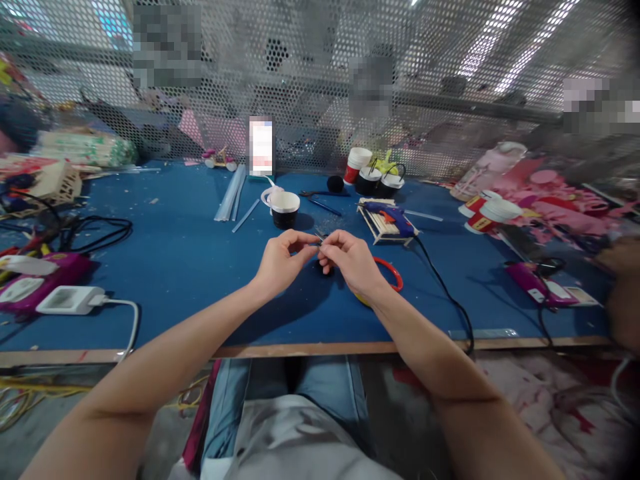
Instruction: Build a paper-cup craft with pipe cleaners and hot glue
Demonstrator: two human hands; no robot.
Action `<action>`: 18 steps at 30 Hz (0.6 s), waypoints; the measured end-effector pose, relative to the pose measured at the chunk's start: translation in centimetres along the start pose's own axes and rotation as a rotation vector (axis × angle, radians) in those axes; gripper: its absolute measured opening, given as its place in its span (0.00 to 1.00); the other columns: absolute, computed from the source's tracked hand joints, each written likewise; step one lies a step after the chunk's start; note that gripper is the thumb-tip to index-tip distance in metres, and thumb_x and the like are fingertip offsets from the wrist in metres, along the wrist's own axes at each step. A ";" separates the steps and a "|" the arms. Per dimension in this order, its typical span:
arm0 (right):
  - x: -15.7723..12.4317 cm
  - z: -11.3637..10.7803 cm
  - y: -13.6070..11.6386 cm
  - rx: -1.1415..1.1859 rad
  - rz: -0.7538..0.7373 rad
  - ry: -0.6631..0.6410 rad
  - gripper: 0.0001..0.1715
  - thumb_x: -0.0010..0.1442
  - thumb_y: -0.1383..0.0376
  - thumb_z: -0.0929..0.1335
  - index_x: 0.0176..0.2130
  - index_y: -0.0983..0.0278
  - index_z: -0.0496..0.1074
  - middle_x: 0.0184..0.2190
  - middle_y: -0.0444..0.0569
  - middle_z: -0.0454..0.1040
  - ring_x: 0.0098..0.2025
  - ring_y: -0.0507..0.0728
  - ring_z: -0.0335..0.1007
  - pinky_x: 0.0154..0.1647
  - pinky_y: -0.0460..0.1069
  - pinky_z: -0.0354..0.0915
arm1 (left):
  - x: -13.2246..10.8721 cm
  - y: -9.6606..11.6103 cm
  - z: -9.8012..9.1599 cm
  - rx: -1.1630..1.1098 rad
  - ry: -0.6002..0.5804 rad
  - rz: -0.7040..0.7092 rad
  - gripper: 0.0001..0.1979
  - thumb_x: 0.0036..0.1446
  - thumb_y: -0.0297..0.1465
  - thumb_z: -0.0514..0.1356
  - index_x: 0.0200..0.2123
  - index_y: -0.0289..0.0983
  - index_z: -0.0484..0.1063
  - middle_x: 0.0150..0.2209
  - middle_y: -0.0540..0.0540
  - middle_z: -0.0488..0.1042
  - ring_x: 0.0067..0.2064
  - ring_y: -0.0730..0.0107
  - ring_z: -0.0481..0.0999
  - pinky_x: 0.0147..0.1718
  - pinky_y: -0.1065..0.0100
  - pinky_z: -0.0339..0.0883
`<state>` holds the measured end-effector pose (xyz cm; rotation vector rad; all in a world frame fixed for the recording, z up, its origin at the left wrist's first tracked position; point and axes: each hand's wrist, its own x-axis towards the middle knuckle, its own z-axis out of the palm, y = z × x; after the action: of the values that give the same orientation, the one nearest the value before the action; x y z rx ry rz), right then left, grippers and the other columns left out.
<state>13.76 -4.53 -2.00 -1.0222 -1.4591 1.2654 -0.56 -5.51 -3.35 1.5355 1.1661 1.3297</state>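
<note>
Above the blue tabletop, my left hand (286, 260) and my right hand (349, 259) meet, fingertips pinched around something small, thin and dark that I cannot make out. Below my right hand a black object (324, 268) shows only in part. Red and yellow curved handles (393, 272) stick out beside my right wrist, the rest of that tool being covered. Just beyond my left hand stands a black paper cup (285, 212) with a white rim. A blue glue gun (395, 217) rests on a small wooden stick rack (373, 223) beyond my right hand.
Clear glue sticks (233, 193), a lit phone (261, 147) and several paper cups (359, 163) lie or stand toward the mesh. A purple power strip (50, 280) with cables is left; another purple device (540, 285) and pink pieces (545, 200) are right.
</note>
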 end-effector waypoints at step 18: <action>-0.1 0.0 0.2 0.020 -0.030 -0.009 0.06 0.50 0.63 0.67 0.27 0.65 0.66 0.20 0.41 0.68 0.21 0.48 0.66 0.22 0.45 0.66 | -0.2 0.7 0.1 -0.277 -0.034 -0.154 0.07 0.46 0.30 0.61 0.30 0.33 0.68 0.19 0.54 0.64 0.19 0.83 0.60 0.18 0.76 0.53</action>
<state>13.78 -4.63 -2.19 -0.9797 -1.4603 1.2620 -0.35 -5.92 -2.79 1.2396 1.0100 1.2961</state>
